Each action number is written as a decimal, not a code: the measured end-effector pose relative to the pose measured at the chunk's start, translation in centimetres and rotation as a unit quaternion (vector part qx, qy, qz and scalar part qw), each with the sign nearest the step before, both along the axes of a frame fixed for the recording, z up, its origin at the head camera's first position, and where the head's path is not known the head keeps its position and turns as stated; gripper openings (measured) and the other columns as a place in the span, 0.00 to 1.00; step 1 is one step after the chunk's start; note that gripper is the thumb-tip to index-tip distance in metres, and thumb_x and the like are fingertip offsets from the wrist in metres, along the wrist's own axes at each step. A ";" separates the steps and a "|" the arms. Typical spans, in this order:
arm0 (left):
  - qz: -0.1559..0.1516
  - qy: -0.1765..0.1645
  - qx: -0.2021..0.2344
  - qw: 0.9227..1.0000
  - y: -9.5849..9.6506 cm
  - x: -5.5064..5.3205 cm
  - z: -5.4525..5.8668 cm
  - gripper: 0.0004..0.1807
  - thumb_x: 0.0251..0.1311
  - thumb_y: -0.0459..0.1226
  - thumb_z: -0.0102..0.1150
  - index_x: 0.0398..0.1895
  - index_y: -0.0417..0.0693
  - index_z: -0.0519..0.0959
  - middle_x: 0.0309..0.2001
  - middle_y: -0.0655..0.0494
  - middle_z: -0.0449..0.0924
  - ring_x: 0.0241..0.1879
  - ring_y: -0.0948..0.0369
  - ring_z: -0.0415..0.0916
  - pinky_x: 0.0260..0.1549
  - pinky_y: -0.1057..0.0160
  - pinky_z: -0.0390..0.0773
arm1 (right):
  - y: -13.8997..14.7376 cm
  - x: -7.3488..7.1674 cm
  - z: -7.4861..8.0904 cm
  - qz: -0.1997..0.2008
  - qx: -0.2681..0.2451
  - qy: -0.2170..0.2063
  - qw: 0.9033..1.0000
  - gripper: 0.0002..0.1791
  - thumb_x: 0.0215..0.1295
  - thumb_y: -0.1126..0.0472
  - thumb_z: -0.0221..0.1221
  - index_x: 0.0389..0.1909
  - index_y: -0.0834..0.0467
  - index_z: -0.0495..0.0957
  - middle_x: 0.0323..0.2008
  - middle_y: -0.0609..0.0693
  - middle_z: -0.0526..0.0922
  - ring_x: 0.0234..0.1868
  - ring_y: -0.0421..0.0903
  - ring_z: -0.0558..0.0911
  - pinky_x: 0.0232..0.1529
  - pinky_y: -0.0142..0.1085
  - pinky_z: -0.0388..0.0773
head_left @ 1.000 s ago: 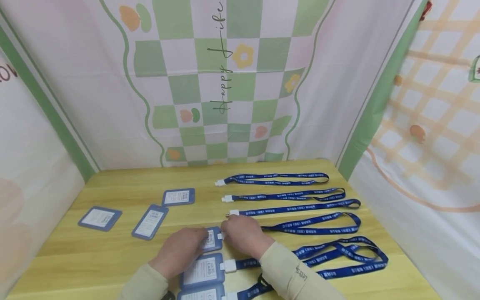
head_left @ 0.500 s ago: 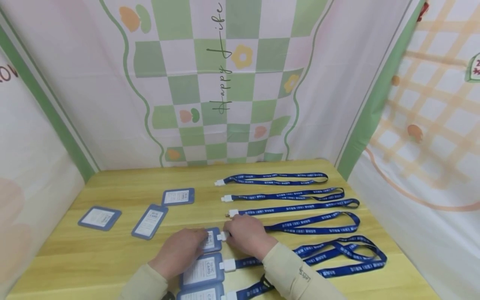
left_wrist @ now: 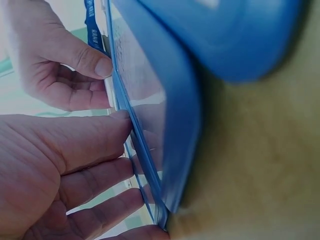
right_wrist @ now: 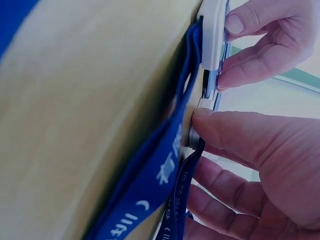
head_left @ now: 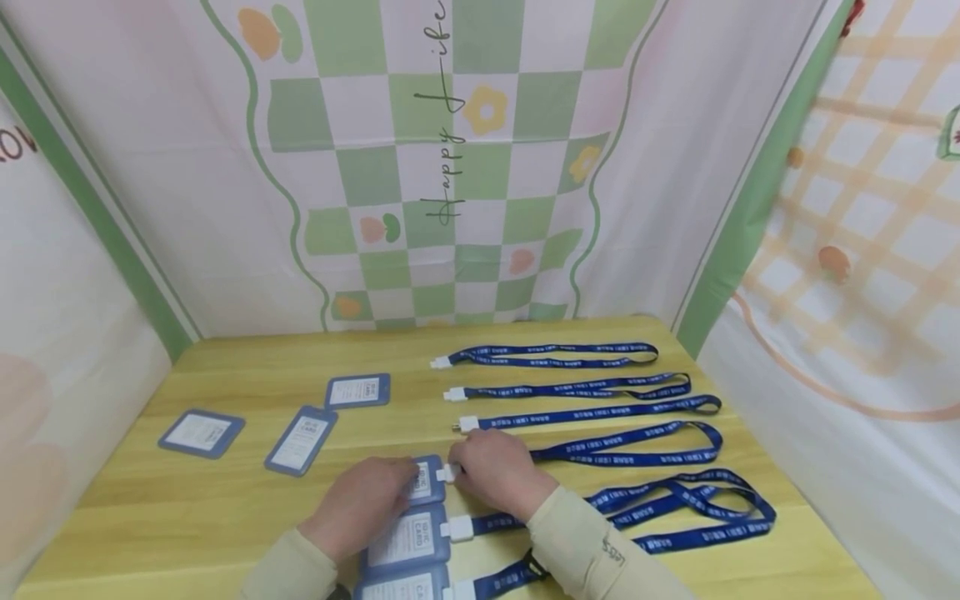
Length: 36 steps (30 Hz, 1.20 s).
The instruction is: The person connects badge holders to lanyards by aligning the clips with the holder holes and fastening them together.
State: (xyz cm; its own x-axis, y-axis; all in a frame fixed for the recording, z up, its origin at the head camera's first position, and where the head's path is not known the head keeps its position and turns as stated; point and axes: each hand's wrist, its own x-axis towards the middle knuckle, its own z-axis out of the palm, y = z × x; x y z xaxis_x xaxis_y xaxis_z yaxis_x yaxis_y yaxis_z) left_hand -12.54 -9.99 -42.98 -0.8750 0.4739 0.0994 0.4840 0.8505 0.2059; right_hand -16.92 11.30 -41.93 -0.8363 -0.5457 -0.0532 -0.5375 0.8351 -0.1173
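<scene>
In the head view my left hand [head_left: 363, 506] holds a blue ID card holder [head_left: 431, 481] that lies in line above two other holders. Thumb and fingers pinch its edge in the left wrist view. Beside it my right hand [head_left: 497, 467] pinches the white clip [head_left: 446, 473] of a navy lanyard [head_left: 637, 457] at the holder's right end. In the right wrist view that hand's thumb presses the clip [right_wrist: 204, 104], and the printed strap [right_wrist: 181, 192] hangs by the fingers. Below, two holders [head_left: 405, 542] have white clips [head_left: 459, 528] with lanyards attached.
Three loose card holders lie on the left of the wooden table [head_left: 187, 517]: one flat [head_left: 201, 433], one slanted [head_left: 300, 440], one farther back [head_left: 357, 390]. Three lanyards [head_left: 555, 362] lie stretched out at the back right. Looped straps [head_left: 697, 508] lie near the right sleeve.
My right hand has shifted slightly to the right, and more of the white clip shows between it and the card holder. The left hand stays in place on the holder.
</scene>
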 end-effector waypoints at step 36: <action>0.011 -0.028 -0.007 1.000 0.5 0.8 0.1 0.17 0.67 0.40 0.66 0.57 0.48 0.84 0.49 0.50 0.88 0.46 0.53 0.86 0.48 0.51 0.88 | 0.2 0.5 0.1 -0.001 0.003 -0.026 1.000 0.06 0.68 0.52 0.67 0.43 0.45 0.89 0.28 0.40 0.83 0.28 0.36 0.75 0.31 0.32 0.77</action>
